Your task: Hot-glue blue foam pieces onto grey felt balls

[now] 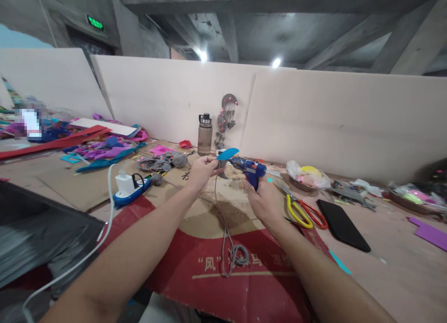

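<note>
My left hand [205, 171] pinches a small blue leaf-shaped piece [228, 154] together with something grey beneath it. Wrapped round the handle of a blue glue gun [254, 170] is my right hand [260, 195]. The gun's nozzle points left, close to the blue piece; whether it touches I cannot tell. A grey cord [217, 206] hangs from the left hand and ends in a loose coil [239, 255] on the red and tan cardboard [188, 267]. Just past my right hand lie scissors [300, 211] with yellow and red handles.
A black phone [343, 225] lies right of the scissors. Behind stand a bottle [204, 136] and a grey moon-shaped hanging ornament [228, 101] against the white partition [157, 95]. At left are a power strip [131, 196], its white cable [111, 211] and coloured scraps [101, 148]. Bowls [307, 185] sit right.
</note>
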The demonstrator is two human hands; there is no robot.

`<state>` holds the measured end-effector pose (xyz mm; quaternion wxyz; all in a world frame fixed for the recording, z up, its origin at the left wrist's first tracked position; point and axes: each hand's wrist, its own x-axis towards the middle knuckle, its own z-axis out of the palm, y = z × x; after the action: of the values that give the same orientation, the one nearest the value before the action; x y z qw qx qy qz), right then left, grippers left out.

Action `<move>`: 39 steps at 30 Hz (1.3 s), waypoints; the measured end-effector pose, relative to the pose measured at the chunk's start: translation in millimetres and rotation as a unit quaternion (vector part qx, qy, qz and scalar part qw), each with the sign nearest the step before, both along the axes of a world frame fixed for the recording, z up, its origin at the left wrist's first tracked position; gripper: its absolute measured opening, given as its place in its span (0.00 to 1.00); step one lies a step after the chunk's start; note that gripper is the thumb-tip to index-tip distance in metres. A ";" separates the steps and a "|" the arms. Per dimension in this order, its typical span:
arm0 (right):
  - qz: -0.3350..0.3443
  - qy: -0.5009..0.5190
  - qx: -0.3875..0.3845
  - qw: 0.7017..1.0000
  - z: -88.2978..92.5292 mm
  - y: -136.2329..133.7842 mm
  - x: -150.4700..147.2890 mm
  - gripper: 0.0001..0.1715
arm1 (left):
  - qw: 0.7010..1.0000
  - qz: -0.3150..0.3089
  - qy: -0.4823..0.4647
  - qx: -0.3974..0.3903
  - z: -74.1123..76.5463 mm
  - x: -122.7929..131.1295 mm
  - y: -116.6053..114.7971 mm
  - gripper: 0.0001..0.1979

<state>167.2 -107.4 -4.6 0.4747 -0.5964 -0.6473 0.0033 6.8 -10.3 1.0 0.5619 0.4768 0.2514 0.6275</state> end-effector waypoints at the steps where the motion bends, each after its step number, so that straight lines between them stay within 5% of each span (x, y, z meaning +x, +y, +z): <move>1: -0.002 0.001 0.001 1.000 -0.1 0.1 0.2 0.20 | 1.000 0.002 0.000 0.000 -0.1 0.2 0.3 0.04; 39: 0.006 0.015 0.005 1.000 -1.2 1.0 0.4 0.20 | 1.000 0.003 0.005 -0.007 1.0 0.2 -0.9 0.05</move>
<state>167.6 -106.3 -5.8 0.4869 -0.5905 -0.6435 0.0117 7.0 -11.2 2.0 0.5622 0.4754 0.2602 0.6247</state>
